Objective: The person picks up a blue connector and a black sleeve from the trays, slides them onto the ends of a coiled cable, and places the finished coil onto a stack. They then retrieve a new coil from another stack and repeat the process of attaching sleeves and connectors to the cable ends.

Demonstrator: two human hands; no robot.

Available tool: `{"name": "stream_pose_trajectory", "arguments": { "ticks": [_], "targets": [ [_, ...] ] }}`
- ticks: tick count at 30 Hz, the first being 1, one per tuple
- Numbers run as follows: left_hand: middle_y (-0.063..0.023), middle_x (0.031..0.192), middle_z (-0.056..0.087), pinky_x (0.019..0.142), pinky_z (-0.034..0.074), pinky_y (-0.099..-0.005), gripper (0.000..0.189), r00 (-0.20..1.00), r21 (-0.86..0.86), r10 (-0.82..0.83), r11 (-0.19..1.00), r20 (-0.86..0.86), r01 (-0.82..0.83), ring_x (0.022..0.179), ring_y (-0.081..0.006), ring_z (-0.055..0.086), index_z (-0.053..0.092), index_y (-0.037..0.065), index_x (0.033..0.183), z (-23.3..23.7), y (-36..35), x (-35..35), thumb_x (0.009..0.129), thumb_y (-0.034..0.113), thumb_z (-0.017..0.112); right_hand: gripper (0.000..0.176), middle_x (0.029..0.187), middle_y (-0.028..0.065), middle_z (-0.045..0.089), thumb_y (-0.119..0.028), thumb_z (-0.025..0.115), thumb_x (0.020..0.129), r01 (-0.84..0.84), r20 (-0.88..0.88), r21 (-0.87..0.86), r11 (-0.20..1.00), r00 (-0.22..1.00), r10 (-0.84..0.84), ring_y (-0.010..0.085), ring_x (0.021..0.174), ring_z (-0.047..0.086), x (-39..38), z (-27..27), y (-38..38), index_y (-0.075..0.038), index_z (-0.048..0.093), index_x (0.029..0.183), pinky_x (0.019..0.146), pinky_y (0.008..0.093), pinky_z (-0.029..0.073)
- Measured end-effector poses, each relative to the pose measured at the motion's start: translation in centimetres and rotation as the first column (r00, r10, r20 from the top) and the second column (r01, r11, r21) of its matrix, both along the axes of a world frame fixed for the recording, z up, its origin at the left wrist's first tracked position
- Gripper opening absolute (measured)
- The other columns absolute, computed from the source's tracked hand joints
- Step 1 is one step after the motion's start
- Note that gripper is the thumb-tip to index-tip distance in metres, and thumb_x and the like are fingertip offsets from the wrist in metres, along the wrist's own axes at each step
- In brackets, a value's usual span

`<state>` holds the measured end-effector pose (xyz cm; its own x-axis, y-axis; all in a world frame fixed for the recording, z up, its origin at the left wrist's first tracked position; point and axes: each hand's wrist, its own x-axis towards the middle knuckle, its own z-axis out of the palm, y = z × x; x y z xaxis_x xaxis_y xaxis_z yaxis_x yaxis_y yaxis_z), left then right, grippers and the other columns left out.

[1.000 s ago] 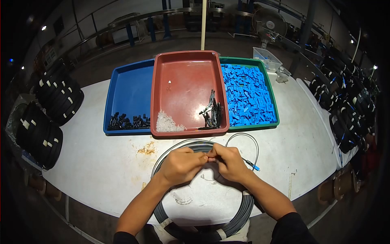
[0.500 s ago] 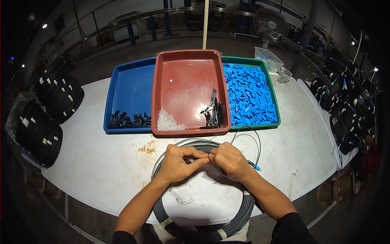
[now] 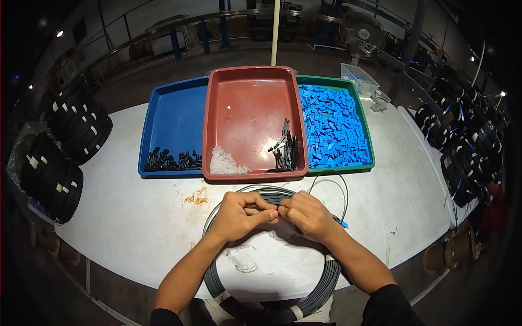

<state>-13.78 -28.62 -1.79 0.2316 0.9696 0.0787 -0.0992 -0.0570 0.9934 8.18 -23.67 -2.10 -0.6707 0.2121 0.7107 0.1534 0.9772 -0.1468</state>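
My left hand (image 3: 237, 218) and my right hand (image 3: 309, 218) meet fingertip to fingertip over the far side of a coil of black cable (image 3: 322, 287). Both are closed in a pinch. Whatever sits between the fingers is small and mostly covered, so I cannot make it out. Pale bands tie the coil, which lies partly on the table and hangs over its near edge. A loop of thin cable (image 3: 347, 193) rises beyond my right hand. A blue connector (image 3: 342, 223) shows just right of that hand.
Beyond the coil stand a blue tray (image 3: 176, 108) with small black parts, a red tray (image 3: 253, 103) with clear bits and black pieces, and a green tray (image 3: 365, 125) full of blue parts. Black cable coils are stacked left (image 3: 51, 174) and right (image 3: 462, 168) of the white table (image 3: 125, 223).
My fingers have shifted slightly at the pinch, and the right fingers curl a little more. The thin cable loop has moved slightly. The trays and the coil stay in place.
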Motion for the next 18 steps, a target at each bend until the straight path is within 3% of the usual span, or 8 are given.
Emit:
{"name": "stream_pose_trajectory", "arguments": {
  "ticks": [4, 5, 6, 7, 9, 10, 15, 18],
  "targets": [
    [-0.0148, 0.089, 0.077, 0.068, 0.06, -0.0256, 0.006, 0.996, 0.066, 0.03, 0.998, -0.081, -0.024, 0.079, -0.0169, 0.076, 0.073, -0.006, 0.091, 0.6, -0.5, 0.4, 0.086, -0.003, 0.075, 0.023, 0.091, 0.0153, 0.069, 0.011, 0.07, 0.069, 0.01, -0.017, 0.032, 0.999, 1.0, -0.009, 0.0313, 0.08, 0.068, -0.1, 0.1, -0.3, 0.002, 0.059, 0.088, 0.072, 0.0377, 0.055],
    [-0.0154, 0.089, 0.076, 0.066, 0.059, -0.0275, 0.007, 0.938, 0.473, 0.159, 0.881, -0.308, 0.006, 0.075, -0.0189, 0.074, 0.073, -0.006, 0.089, 0.9, -0.5, 0.4, 0.083, -0.004, 0.075, 0.022, 0.09, 0.0161, 0.07, 0.014, 0.066, 0.07, 0.003, -0.067, -0.149, 0.989, 0.998, -0.013, 0.0306, 0.08, 0.069, -0.2, -0.3, -0.3, 0.004, 0.06, 0.087, 0.071, 0.0368, 0.056],
    [-0.016, 0.089, 0.076, 0.064, 0.059, -0.0294, 0.007, 0.823, 0.774, 0.36, 0.616, -0.439, 0.143, 0.071, -0.0208, 0.073, 0.073, -0.006, 0.086, 1.1, -0.5, 0.5, 0.08, -0.005, 0.075, 0.021, 0.088, 0.0168, 0.07, 0.018, 0.062, 0.071, -0.011, -0.115, -0.325, 0.946, 0.993, -0.028, 0.0299, 0.08, 0.07, -0.3, -0.6, -0.2, 0.005, 0.06, 0.087, 0.071, 0.0358, 0.057],
    [-0.016, 0.089, 0.076, 0.064, 0.059, -0.0294, 0.007, 0.825, 0.773, 0.354, 0.617, -0.44, 0.147, 0.071, -0.0208, 0.073, 0.073, -0.006, 0.086, 1.2, -0.2, 0.6, 0.08, -0.005, 0.075, 0.021, 0.088, 0.0168, 0.07, 0.018, 0.062, 0.071, -0.006, -0.116, -0.327, 0.945, 0.993, -0.033, 0.0299, 0.08, 0.07, -0.3, -0.8, -0.2, 0.005, 0.06, 0.087, 0.071, 0.0358, 0.057],
    [-0.0151, 0.088, 0.074, 0.062, 0.057, -0.0319, 0.008, 0.666, 0.898, 0.62, 0.162, -0.414, 0.408, 0.066, -0.0231, 0.068, 0.073, -0.005, 0.083, 1.4, 0.1, 0.7, 0.076, -0.003, 0.075, 0.022, 0.087, 0.0175, 0.071, 0.022, 0.055, 0.072, -0.102, -0.212, -0.571, 0.815, 0.977, -0.026, 0.027, 0.079, 0.072, -0.4, -1.1, -0.2, 0.007, 0.061, 0.088, 0.071, 0.0325, 0.059],
    [-0.0126, 0.087, 0.074, 0.064, 0.057, -0.0294, 0.007, 0.645, 0.902, 0.668, 0.096, -0.372, 0.421, 0.068, -0.0194, 0.068, 0.073, -0.005, 0.084, 1.3, 0.1, 0.9, 0.078, -0.001, 0.073, 0.023, 0.089, 0.0172, 0.072, 0.023, 0.055, 0.073, -0.086, -0.184, -0.613, 0.786, 0.982, -0.035, 0.024, 0.08, 0.073, -0.3, -0.8, -0.3, 0.008, 0.062, 0.089, 0.072, 0.0306, 0.059],
    [-0.0158, 0.091, 0.077, 0.062, 0.058, -0.0308, 0.016, 0.776, 0.915, 0.503, 0.327, -0.38, 0.236, 0.067, -0.0205, 0.071, 0.076, -0.003, 0.087, 0.6, 0.2, 0.2, 0.071, -0.004, 0.079, 0.022, 0.089, 0.0137, 0.07, 0.014, 0.065, 0.072, -0.064, -0.171, -0.365, 0.929, 0.985, 0.001, 0.0263, 0.079, 0.069, -0.6, -0.5, 0.0, 0.003, 0.064, 0.091, 0.073, 0.0347, 0.055],
    [-0.0159, 0.083, 0.078, 0.064, 0.059, -0.0281, 0.014, 0.877, 0.641, 0.35, 0.765, -0.328, -0.066, 0.07, -0.0195, 0.075, 0.078, -0.005, 0.087, 0.7, -0.4, 0.7, 0.073, -0.003, 0.081, 0.025, 0.09, 0.0112, 0.069, 0.005, 0.07, 0.072, 0.008, -0.131, -0.161, 0.987, 0.991, -0.029, 0.0277, 0.078, 0.064, -0.5, -0.4, -0.1, 0.0, 0.066, 0.096, 0.073, 0.0376, 0.052]
  ]
}}
